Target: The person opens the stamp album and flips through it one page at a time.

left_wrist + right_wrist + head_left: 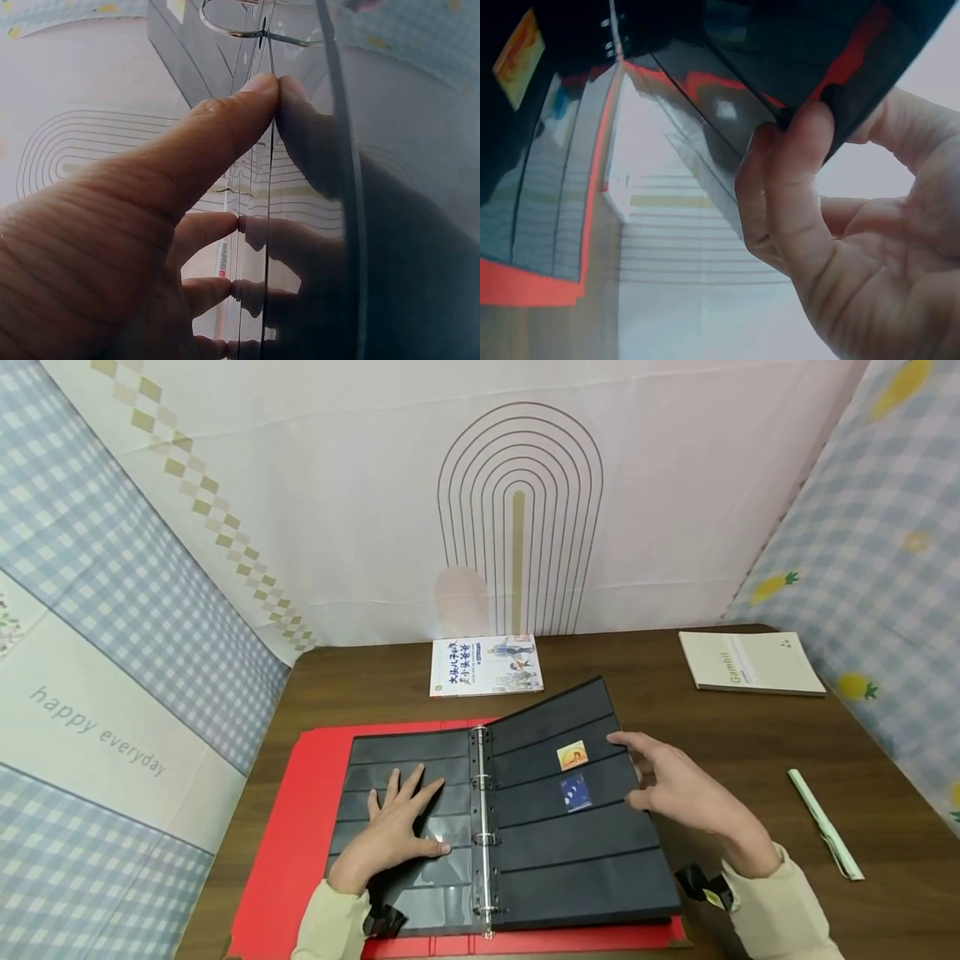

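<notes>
A ring binder album with a red cover (279, 827) lies spread on the table. Fingers apart, my left hand (401, 822) rests on its black left page (450, 747), thumb near the metal rings (483, 839). The right page (577, 885) is tilted up at its outer edge, which my right hand (678, 781) pinches. In the right wrist view, fingers (799, 176) wrap that page edge. Two small stamps sit in the right page's strips: a yellow and orange one (572, 756) above a dark blue one (576, 793).
Behind the album lies a white picture book (486, 667). A cream book (750, 662) labelled Gambit is at the back right of the wooden table (720, 727). To the right of my right hand is a pale green pen (825, 824). Printed cloths (360, 485) hang around the table.
</notes>
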The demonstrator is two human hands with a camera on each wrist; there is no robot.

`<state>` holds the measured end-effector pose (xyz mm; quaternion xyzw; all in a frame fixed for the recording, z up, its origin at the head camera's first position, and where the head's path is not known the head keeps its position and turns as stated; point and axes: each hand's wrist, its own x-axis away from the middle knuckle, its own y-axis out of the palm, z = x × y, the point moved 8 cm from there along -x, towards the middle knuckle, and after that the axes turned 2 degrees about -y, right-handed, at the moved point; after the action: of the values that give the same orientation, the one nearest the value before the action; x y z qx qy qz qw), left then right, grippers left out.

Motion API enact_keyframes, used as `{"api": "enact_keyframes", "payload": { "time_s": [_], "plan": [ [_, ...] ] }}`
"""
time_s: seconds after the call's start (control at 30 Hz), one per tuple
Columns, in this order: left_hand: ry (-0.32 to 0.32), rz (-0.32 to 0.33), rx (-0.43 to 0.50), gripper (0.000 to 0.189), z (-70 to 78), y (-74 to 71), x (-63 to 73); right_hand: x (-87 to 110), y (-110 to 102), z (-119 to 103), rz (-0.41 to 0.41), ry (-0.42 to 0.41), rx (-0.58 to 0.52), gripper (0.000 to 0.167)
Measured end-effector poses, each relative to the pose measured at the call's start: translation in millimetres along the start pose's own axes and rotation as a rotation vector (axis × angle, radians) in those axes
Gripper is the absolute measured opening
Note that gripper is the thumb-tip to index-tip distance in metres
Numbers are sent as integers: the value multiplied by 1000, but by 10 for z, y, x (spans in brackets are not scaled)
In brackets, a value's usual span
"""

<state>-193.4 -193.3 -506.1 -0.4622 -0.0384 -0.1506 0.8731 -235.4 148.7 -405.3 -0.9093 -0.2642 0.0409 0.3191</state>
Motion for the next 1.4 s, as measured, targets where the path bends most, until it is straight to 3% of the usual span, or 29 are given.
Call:
{"api": "enact_keyframes", "payload": {
  "time_s": [0.2, 0.63, 0.9, 1.4],
  "plan": [
    [-5, 0, 0, 95, -11, -3, 8, 16, -15, -156, 25, -57, -18, 76],
    [4, -2, 1, 96, 26, -5, 19, -5, -35, -366, 31, -64, -245, 77],
    [8, -2, -3, 96, 9, 1, 10, -39, -58, -501, 52, -99, -234, 75],
    [7, -2, 5, 96, -6, 19, -5, -138, -23, -834, 14, -147, -178, 73]
  ]
}}
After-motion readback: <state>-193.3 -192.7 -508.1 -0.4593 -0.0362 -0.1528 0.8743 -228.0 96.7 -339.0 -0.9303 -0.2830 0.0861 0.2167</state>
